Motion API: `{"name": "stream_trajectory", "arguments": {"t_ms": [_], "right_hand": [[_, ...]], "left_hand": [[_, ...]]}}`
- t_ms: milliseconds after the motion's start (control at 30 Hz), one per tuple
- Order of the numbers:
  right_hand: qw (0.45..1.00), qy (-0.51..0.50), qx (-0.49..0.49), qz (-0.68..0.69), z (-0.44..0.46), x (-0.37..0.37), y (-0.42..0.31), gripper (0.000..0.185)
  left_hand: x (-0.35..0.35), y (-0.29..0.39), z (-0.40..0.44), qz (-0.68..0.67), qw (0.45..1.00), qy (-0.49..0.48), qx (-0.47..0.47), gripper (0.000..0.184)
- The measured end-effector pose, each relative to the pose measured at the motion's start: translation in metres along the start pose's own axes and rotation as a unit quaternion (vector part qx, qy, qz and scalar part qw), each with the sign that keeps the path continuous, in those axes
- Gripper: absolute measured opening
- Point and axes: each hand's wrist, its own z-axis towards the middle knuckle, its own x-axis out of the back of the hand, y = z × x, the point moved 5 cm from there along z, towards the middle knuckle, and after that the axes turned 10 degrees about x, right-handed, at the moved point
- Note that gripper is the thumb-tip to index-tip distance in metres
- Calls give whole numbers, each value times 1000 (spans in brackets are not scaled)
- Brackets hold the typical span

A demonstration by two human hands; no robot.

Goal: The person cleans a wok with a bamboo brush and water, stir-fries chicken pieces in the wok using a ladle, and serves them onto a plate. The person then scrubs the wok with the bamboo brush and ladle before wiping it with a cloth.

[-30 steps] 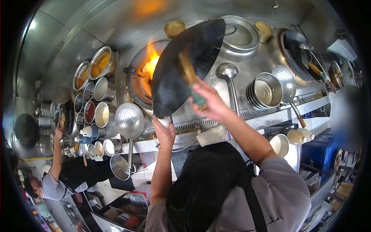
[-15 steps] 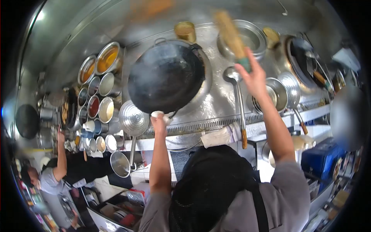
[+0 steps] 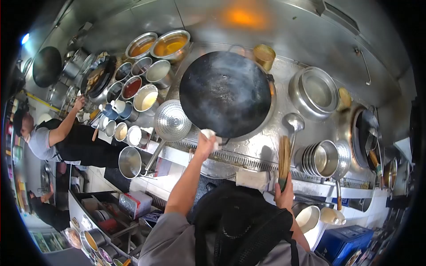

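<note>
Steam rises from a black wok (image 3: 222, 95) that sits over the burner, its inside wet and dark. My left hand (image 3: 205, 146) is closed round a folded white cloth (image 3: 212, 136) at the wok's near rim, by the handle. At the counter's front edge my right hand (image 3: 284, 195) grips the green-wrapped end of a bamboo brush (image 3: 284, 159), its bristles pointing up and away from me. Beside the brush lies a ladle (image 3: 293, 122), its handle partly hidden behind the bristles. A perforated skimmer (image 3: 172, 120) rests left of the wok.
Bowls of orange liquid (image 3: 170, 45) and several seasoning pots (image 3: 145, 97) stand to the left. A large steel pot (image 3: 314, 92), stacked pans (image 3: 325, 158) and another skimmer are at the right. A folded cloth (image 3: 253, 178) lies on the front edge. A co-worker (image 3: 57, 137) works at far left.
The wok was tilted up beside the flame and now lies level over the burner. My right hand has drawn the brush out of the wok and down to the counter's front edge.
</note>
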Motion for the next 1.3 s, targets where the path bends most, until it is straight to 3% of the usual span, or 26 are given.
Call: {"name": "stream_trajectory", "arguments": {"t_ms": [33,67,100,133,167,267,333,367,433,467,500,567,633,733,767,800,867,900,933,967,1000,1100,1167,1200,1233,1300], "right_hand": [[999,31,37,-9,-4,-3,2,75],[993,-115,-4,-31,-10,-21,32,75],[992,-117,5,-35,2,-14,30,75],[986,-126,-76,76,14,-11,33,76],[978,-91,-82,172,36,-9,25,73],[907,57,-31,416,109,13,-42,62],[891,101,-24,443,156,15,-114,64],[879,50,-16,474,158,-13,-133,67],[919,-84,91,373,147,-97,-91,75],[950,-168,151,213,143,-101,-93,79],[942,-161,258,141,138,-90,-90,81],[960,-159,227,39,158,-45,-42,79],[956,-178,176,-154,199,24,16,77],[944,41,245,-216,266,145,-18,70],[928,135,275,-210,274,177,-61,68],[921,202,277,-184,284,200,-91,68],[913,308,252,-94,296,226,-148,69],[911,346,222,-33,301,225,-169,70],[893,391,224,-8,310,215,-179,74],[862,440,249,-19,319,199,-190,78],[829,488,272,-32,327,183,-201,83],[808,539,232,42,360,61,-201,83],[865,469,174,41,376,-56,-186,83],[945,296,68,122,376,-113,-181,84],[972,-87,-159,146,366,-154,-189,84],[949,-281,145,19,326,-238,-180,89]], "left_hand": [[1,7,-15,35,998,26,-34,41],[8,0,-18,108,985,73,-117,52],[12,-5,-25,102,984,80,-120,52],[15,-6,-35,140,973,76,-165,52],[17,-5,-41,178,958,76,-213,53],[15,-22,-61,274,936,115,-191,54],[5,-23,-70,309,919,87,-229,71],[-4,-17,-74,304,920,95,-229,71],[-36,3,-85,330,902,106,-259,77],[-37,6,-83,318,874,151,-335,77],[-35,13,-74,316,874,140,-341,77],[-14,10,-42,239,950,130,-151,65],[0,30,-26,192,949,116,-221,51],[11,15,11,81,988,99,-91,41],[15,-5,31,15,996,83,-28,40],[5,26,11,-53,994,51,75,39],[2,8,28,-23,997,65,33,38],[8,-4,32,2,996,87,-9,38],[10,-18,39,-40,996,53,62,36],[12,-28,46,-34,998,57,8,36],[8,-17,41,-49,997,44,32,37],[5,-8,40,-52,998,23,39,38],[11,-12,40,-29,996,18,86,38],[15,-30,52,-23,998,1,53,41],[14,-26,50,-8,998,-13,68,44],[17,-43,61,40,999,-7,28,43]]}}
